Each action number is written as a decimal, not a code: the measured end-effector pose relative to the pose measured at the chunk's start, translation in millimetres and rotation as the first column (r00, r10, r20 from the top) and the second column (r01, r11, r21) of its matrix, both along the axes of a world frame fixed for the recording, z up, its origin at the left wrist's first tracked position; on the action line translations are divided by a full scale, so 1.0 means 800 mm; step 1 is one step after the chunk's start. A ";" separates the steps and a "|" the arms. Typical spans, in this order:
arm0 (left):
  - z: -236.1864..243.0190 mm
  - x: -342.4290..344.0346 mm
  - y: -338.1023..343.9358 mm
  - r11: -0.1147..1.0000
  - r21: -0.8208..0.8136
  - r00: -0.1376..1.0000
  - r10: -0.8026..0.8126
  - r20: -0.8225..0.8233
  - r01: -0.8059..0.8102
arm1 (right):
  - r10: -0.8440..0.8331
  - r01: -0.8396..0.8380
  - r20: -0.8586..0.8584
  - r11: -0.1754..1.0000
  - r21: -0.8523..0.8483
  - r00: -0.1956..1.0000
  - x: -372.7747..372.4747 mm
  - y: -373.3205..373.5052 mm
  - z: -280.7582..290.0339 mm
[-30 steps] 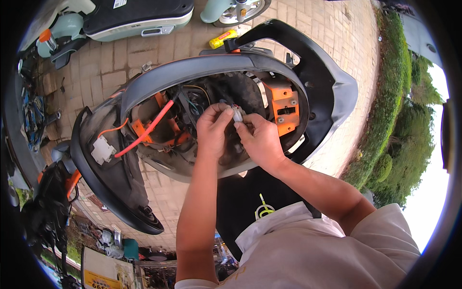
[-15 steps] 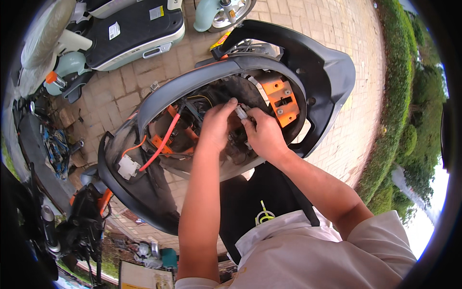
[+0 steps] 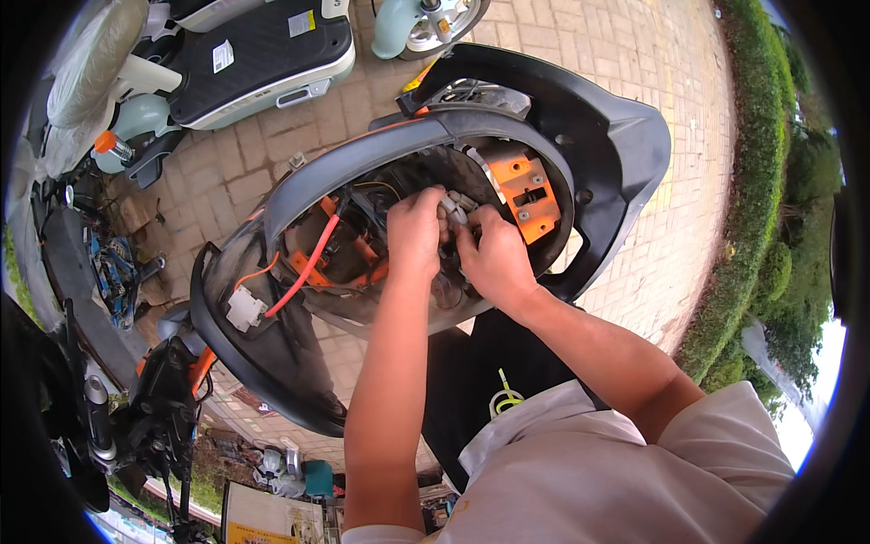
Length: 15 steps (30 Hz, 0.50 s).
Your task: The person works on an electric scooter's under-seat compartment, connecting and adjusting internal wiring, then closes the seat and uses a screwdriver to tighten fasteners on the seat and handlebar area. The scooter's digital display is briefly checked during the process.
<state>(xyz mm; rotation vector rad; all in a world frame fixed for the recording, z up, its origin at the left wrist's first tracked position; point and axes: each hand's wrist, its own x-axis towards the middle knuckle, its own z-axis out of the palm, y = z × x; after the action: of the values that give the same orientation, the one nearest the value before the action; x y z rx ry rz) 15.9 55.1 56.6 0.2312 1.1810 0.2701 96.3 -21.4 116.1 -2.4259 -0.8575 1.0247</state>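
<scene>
Over the opened body of a scooter (image 3: pixel 362 143), both my hands meet around a pale plastic wire connector (image 3: pixel 455 210). My left hand (image 3: pixel 415 231) is closed, its thumb and curled fingers against the connector's left side. From the right, my right hand (image 3: pixel 498 256) pinches the same connector between thumb and fingers. The wires leading to it are mostly hidden by the fingers. An orange metal bracket (image 3: pixel 527 199) is bolted inside the body, just right of my hands. Farther left, a thick red cable (image 3: pixel 313 258) runs to a white block connector (image 3: pixel 245 308) lying on the black plastic.
A pale green scooter with a black footboard (image 3: pixel 263 68) stands at the upper left. Black handlebar parts (image 3: pixel 159 408) are at the lower left, near a teal container (image 3: pixel 318 478). Brick paving (image 3: pixel 643 45) surrounds the scooter, and a hedge (image 3: pixel 761 181) runs along the right.
My left hand has moved slightly right and its thumb has come onto the connector, closing up to my right hand. The view has shifted a little.
</scene>
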 end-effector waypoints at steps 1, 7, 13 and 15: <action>0.001 0.000 0.000 1.000 0.013 1.000 0.018 -0.007 -0.018 | -0.001 0.001 -0.001 1.000 0.012 1.000 -0.001 0.000 0.000; -0.002 -0.010 0.010 0.999 0.036 0.999 -0.023 0.035 0.021 | 0.054 -0.063 0.095 0.993 0.099 0.994 -0.005 -0.005 -0.003; -0.018 -0.019 0.004 0.998 -0.031 0.994 -0.060 0.089 0.063 | 0.074 -0.101 0.150 0.979 0.178 0.986 -0.008 -0.013 -0.009; -0.022 -0.019 0.004 0.990 -0.034 0.989 -0.133 0.070 0.135 | 0.062 -0.076 0.141 0.993 0.091 0.988 -0.009 -0.014 -0.009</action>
<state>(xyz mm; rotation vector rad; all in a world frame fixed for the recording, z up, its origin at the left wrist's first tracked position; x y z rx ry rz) 0.8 58.4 38.8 0.2644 1.0973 0.1359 88.9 -32.2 108.8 -2.4225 -1.0196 0.8261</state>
